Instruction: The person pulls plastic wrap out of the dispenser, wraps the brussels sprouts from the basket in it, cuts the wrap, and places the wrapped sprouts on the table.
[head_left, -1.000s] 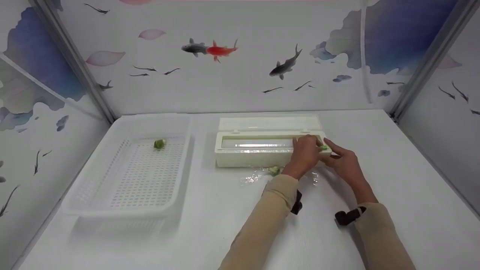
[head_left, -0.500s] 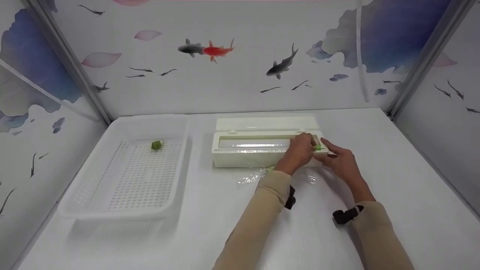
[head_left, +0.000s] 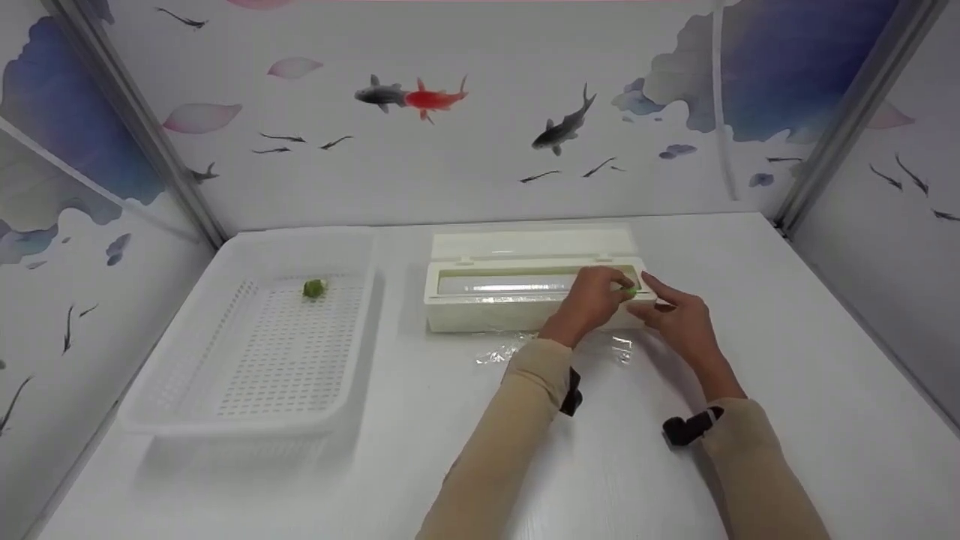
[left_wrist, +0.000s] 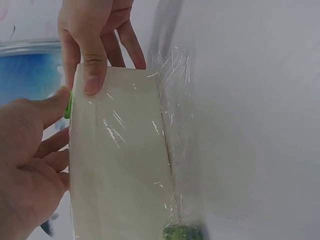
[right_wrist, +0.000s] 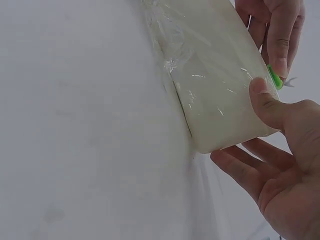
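A cream cling film dispenser box [head_left: 480, 316] stands with its lid back and the film roll [head_left: 517, 285] showing inside. My left hand [head_left: 589, 300] pinches the small green slide cutter [left_wrist: 68, 106] near the box's right end, thumb against it. My right hand [head_left: 679, 315] grips that same end; in the right wrist view its thumb [right_wrist: 267, 107] lies on the film-covered front and its fingers are at the end face. Clear film [left_wrist: 177, 100] drapes down the front onto the table. A green vegetable piece [left_wrist: 182, 232] lies by the film, hidden behind my left arm in the head view.
To the left stands a white perforated basket [head_left: 135, 416], with one green vegetable piece [head_left: 313, 289] inside. White panels printed with fish enclose the table [head_left: 420, 465] at the back and sides.
My left hand and the green slide cutter have shifted slightly left along the box. The vegetable piece in front of the box has become hidden behind my left arm. My right hand keeps its grip.
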